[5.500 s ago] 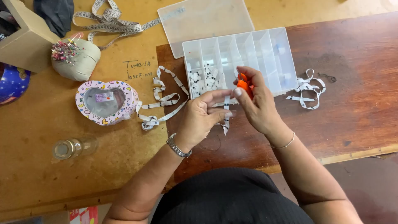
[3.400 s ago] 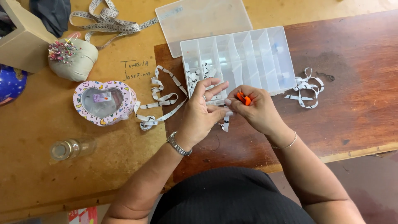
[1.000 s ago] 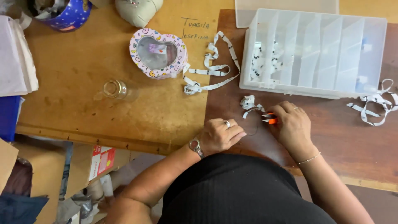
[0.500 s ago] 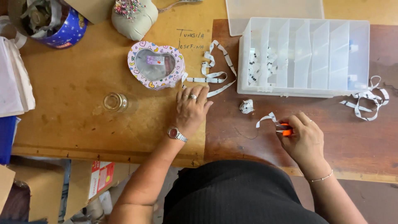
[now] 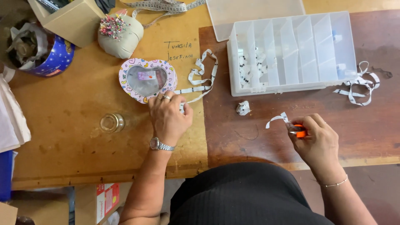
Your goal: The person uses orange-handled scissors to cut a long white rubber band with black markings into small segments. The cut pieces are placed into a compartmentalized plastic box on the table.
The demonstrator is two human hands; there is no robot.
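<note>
Ribbon strip point(image 5: 196, 88) (white, printed) lies near the table's middle, pinched by the left hand point(image 5: 168, 118); right hand point(image 5: 317, 139) grips an orange tool point(image 5: 300, 132).

a sewing or craft workroom. a worn wooden worktable point(image 5: 83, 146) holds a pincushion point(image 5: 118, 35) full of pins, a measuring tape point(image 5: 160, 6), a clear compartment box point(image 5: 291, 50) and loose printed ribbon strips point(image 5: 200, 79).

A small orange tool point(image 5: 301, 133) sits in the right hand's grip, mostly hidden. A short curled white strip point(image 5: 277, 119) juts from it over the dark worktop. A long white ribbon point(image 5: 203, 79) with dark marks lies looped beside a heart-shaped tin point(image 5: 146, 79), its end under the left hand.
</note>
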